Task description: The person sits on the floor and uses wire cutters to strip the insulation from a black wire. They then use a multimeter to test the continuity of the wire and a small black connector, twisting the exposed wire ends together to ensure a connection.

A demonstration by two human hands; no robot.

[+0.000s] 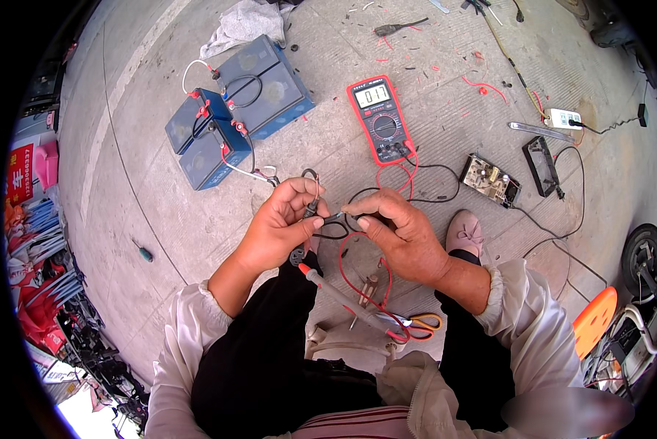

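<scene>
My left hand (284, 221) is closed, pinching a black cable (312, 208) whose upper end shows thin coloured wire. Facing it in front of my lap, my right hand (402, 238) pinches a thin dark lead (336, 217) between thumb and forefinger; its tip is too small to make out. Below my left hand hangs a black round plug (297, 256). Over my left knee lies a grey soldering-iron-like or probe-like stick (343, 296) with a red collar. Beyond my hands a red multimeter (382, 121) lies switched on, its red and black leads running toward me.
Blue batteries (288, 110) joined by wires lie front left, near a grey cloth (244, 28). Right are a circuit board (489, 180), a black casing (541, 167) and a white power strip (564, 118). Scissors (425, 322) lie between my feet; a screwdriver (145, 253) lies left.
</scene>
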